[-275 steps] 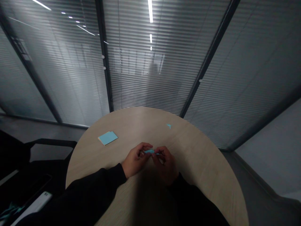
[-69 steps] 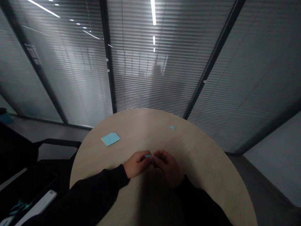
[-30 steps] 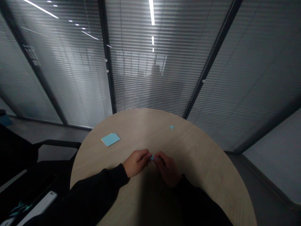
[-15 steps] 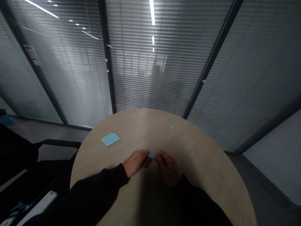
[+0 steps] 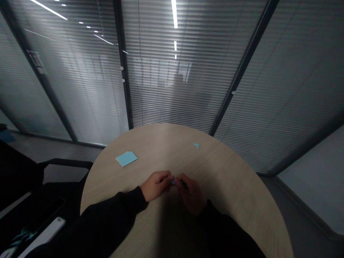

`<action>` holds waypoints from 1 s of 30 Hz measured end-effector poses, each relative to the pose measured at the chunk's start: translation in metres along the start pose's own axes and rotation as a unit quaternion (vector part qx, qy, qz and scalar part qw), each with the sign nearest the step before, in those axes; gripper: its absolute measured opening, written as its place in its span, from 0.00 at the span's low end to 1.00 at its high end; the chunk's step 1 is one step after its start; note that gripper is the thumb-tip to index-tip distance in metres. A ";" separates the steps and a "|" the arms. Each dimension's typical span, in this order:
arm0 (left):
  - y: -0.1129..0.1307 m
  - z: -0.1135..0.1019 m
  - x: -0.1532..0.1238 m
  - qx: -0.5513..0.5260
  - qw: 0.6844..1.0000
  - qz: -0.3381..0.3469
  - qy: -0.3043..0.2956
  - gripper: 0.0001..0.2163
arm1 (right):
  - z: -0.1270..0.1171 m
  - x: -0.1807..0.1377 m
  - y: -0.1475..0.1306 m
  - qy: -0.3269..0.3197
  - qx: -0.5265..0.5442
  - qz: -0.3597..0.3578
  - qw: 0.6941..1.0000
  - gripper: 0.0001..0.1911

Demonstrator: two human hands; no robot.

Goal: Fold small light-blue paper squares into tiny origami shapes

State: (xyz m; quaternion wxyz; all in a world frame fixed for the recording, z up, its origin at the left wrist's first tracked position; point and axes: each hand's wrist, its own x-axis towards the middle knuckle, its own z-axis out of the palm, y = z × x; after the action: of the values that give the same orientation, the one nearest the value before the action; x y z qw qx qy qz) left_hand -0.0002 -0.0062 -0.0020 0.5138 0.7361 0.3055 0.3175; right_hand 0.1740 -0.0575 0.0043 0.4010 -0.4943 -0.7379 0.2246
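Between the fingertips of both hands is a small piece of blue paper (image 5: 173, 182), mostly covered by the fingers. My left hand (image 5: 156, 185) pinches its left side with thumb and forefinger. Closed on its right side is my right hand (image 5: 191, 193), its fingertips almost touching the left ones. Both hands are held low over the round wooden table (image 5: 236, 200). A stack of light blue paper squares (image 5: 127, 158) lies to the left, beyond my left hand. Farther off, to the right, lies a small folded blue paper piece (image 5: 196, 145).
A black chair (image 5: 67, 163) stands at the left of the table, with a white phone-like object (image 5: 49, 234) on its seat. Beyond the table rises a glass partition with blinds (image 5: 172, 104) and dark frames. A pale wall (image 5: 317, 179) is at the right.
My fingertips have come closer together, and less of the blue paper shows between them. The stack and the folded piece stay where they were.
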 end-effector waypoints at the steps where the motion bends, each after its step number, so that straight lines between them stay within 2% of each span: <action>1: 0.001 0.000 0.000 0.022 1.000 0.011 0.003 0.21 | 0.001 0.000 0.001 -0.003 0.002 0.004 1.000 0.17; 7: 0.005 0.000 -0.002 0.123 0.989 0.068 0.041 0.18 | 0.004 0.000 0.002 -0.020 0.045 0.037 0.998 0.18; 18: -0.003 0.000 0.000 -0.012 1.000 0.009 0.008 0.18 | 0.004 -0.001 0.004 -0.011 0.047 0.038 0.998 0.18; 27: -0.003 0.003 0.001 0.060 0.997 0.039 0.025 0.17 | 0.004 -0.002 0.002 -0.007 0.048 0.051 0.997 0.17; 30: -0.004 0.003 0.001 0.039 0.998 0.037 0.026 0.16 | 0.002 -0.002 0.003 0.001 0.042 0.049 0.998 0.17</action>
State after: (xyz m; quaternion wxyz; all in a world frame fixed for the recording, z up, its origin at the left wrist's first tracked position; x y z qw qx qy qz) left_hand 0.0026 -0.0057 -0.0061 0.4651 0.7576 0.3036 0.3429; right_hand 0.1744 -0.0582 0.0001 0.4108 -0.5123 -0.7024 0.2745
